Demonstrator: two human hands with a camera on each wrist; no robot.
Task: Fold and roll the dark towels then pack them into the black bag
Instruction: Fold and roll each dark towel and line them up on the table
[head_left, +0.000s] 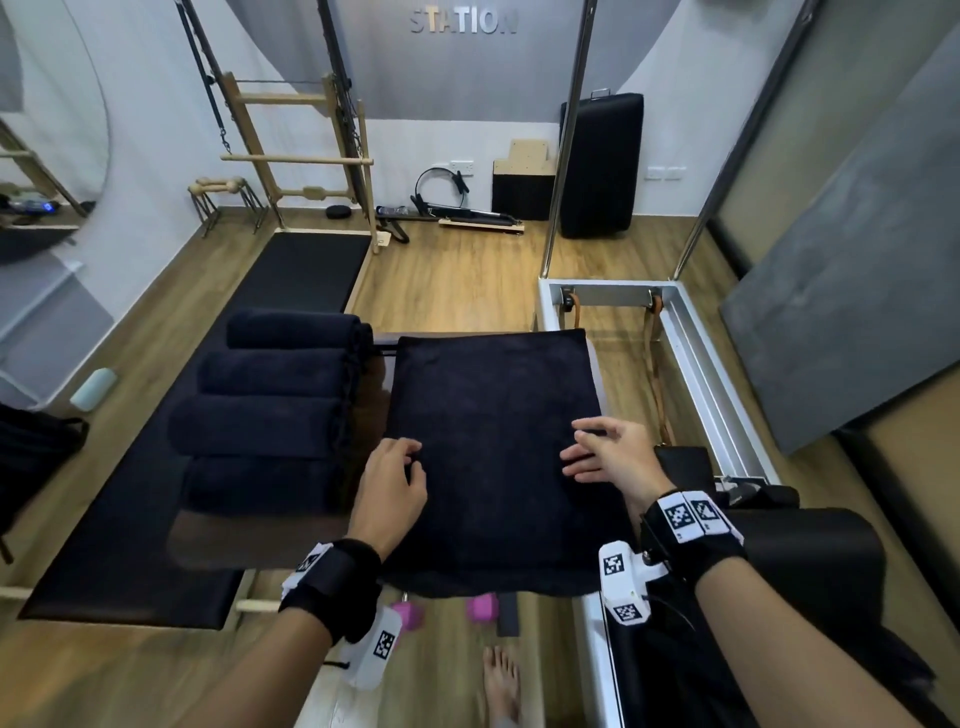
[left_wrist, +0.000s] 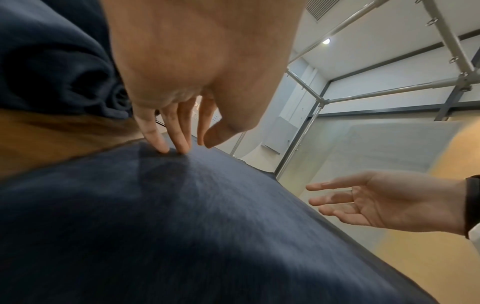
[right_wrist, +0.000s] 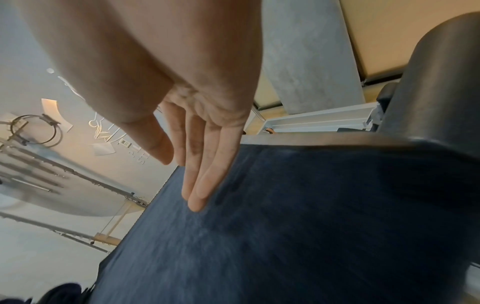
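A dark towel (head_left: 493, 467) lies spread flat on the bench in front of me. My left hand (head_left: 408, 460) is at its left edge, and its straight fingertips (left_wrist: 166, 149) press down on the cloth (left_wrist: 182, 226) with the thumb held apart. My right hand (head_left: 589, 447) hovers at the towel's right edge, its fingers (right_wrist: 197, 185) straight and close over the fabric (right_wrist: 285, 226), holding nothing. Several rolled dark towels (head_left: 270, 410) lie in a row to the left. A black bag (head_left: 31, 457) sits on the floor at the far left, partly cut off.
A black padded platform (head_left: 119, 551) runs along the left under the rolls. A white reformer frame (head_left: 696, 353) with upright metal poles stands to the right, and a black cushion (head_left: 810, 561) lies near my right wrist. Pink dumbbells (head_left: 483, 608) and a bare foot (head_left: 501, 680) are below.
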